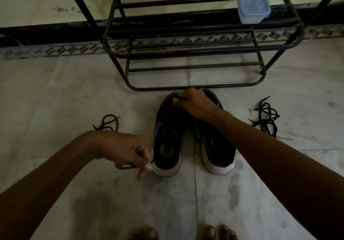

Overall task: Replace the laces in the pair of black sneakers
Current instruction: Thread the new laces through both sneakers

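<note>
The pair of black sneakers stands on the floor (74, 90) at the centre, heels toward the person and toes at 12 o'clock, just short of the shoe rack (186, 53). The work is on the left sneaker (168, 128); the right sneaker (217, 146) sits touching or just beside it at 3 o'clock.

The right hand (193, 104) rests over the toe end, its fingers pinching a black lace tip (181, 98). The left hand (122, 150), at 8 o'clock from that shoe's heel, has its fingers curled round another stretch of lace (128, 167). Whether both hold one lace is too dark to tell.

This looks like lacing at the toe-end eyelets. The next move probably calls for feeding the tip through an eyelet and evening both ends.

A loose lace (108, 123) lies at 9 o'clock, and tangled laces (266, 117) lie at 3 o'clock. Which are old cannot be told.
</note>
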